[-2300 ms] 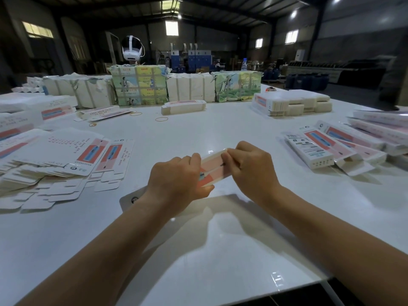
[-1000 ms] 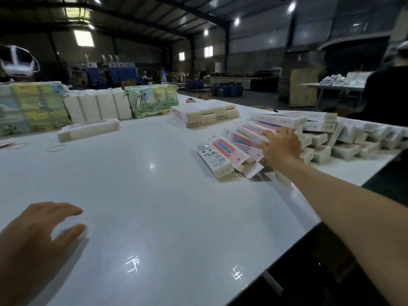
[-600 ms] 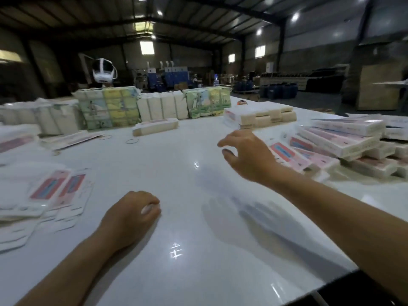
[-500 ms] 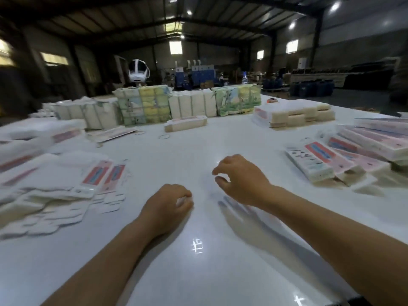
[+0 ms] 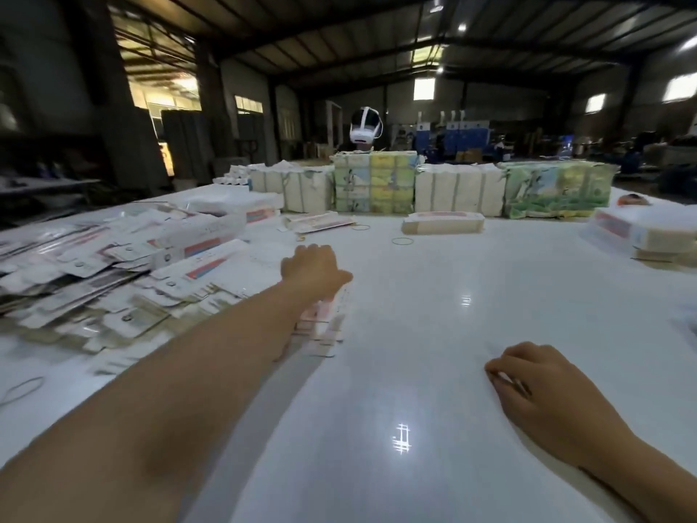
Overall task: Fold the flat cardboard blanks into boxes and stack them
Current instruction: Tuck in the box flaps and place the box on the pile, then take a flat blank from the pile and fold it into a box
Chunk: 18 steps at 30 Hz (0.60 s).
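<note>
Left hand reaches the flat blanks; right hand rests curled.

Left hand outstretched; right hand loosely curled, knuckles up.

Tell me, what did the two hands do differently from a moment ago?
The left hand left its fist spot near the table's middle and reached out left onto a flat blank beside the pile of blanks. The right hand pulled back and settled, fingers curled, on the white table, holding nothing. The far bundles stayed put.
</note>
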Motion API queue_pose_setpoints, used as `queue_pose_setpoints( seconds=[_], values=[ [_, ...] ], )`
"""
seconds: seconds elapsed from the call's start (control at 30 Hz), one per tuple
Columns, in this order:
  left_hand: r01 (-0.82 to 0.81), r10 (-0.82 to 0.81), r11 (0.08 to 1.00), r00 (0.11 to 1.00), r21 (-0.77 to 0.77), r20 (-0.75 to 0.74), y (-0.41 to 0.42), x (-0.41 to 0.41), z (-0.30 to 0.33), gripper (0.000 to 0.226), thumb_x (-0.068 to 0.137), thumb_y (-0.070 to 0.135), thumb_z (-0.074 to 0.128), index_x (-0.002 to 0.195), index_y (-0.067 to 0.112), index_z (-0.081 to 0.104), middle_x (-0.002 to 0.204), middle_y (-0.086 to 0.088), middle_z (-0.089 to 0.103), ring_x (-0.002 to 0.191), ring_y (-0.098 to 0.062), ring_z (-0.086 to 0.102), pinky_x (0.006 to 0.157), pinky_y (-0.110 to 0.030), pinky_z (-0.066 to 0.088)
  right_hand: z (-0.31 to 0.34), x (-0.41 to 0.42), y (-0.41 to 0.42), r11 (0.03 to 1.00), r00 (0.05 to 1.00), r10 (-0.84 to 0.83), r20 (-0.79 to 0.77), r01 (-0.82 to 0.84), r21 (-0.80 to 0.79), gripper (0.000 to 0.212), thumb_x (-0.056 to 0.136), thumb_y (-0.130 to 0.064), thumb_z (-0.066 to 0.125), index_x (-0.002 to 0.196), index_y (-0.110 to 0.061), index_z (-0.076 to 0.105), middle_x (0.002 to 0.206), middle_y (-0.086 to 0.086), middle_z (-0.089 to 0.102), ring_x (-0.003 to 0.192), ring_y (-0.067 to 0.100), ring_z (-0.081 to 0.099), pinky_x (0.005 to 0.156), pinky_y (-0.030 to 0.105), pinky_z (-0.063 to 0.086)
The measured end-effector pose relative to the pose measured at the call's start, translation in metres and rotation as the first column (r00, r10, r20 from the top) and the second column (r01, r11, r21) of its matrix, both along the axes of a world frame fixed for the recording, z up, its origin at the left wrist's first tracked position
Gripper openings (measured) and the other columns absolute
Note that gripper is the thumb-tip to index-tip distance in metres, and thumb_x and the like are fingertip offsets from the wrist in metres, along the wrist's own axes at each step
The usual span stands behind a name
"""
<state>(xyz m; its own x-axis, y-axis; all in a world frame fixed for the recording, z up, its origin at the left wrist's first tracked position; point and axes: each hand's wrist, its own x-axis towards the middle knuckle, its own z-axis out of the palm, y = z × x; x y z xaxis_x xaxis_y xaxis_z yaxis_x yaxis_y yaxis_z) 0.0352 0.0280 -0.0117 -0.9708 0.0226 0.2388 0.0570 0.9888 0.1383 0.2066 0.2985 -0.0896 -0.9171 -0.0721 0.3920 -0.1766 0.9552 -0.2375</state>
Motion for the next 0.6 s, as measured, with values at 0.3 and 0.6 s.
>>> queue_pose_setpoints(
  seconds=[0.3, 0.6],
  values=[
    [-0.287, 0.31, 0.95, 0.912, -0.122, 0.267, -0.077, -0.08, -0.014, 0.094, 0.054, 0.073, 0.072, 0.12, 0.012, 0.047, 0.111, -0.009, 0.051, 0.109, -0.028, 0.044, 0.092, -0.043, 0.035, 0.003, 0.002, -0.004, 0.998, 0.999, -0.002, 0.034, 0.004, -0.063, 0.013, 0.086, -0.02, 0.063, 0.094, -0.026, 0.073, 0.094, -0.018, 0.056, 0.09, 0.009, 0.049, 0.078, 0.03, 0.039],
    [-0.3, 0.299, 0.946, 0.954, -0.12, -0.024, -0.049, -0.056, -0.01, 0.076, 0.073, 0.039, 0.074, 0.131, 0.016, 0.032, 0.103, -0.011, 0.055, 0.107, -0.03, 0.051, 0.095, -0.044, 0.035, 0.003, 0.001, -0.004, 0.999, 1.0, 0.009, 0.02, -0.008, -0.044, 0.018, 0.091, -0.025, 0.055, 0.103, -0.028, 0.068, 0.1, -0.016, 0.053, 0.096, 0.009, 0.045, 0.086, 0.029, 0.039]
  ],
)
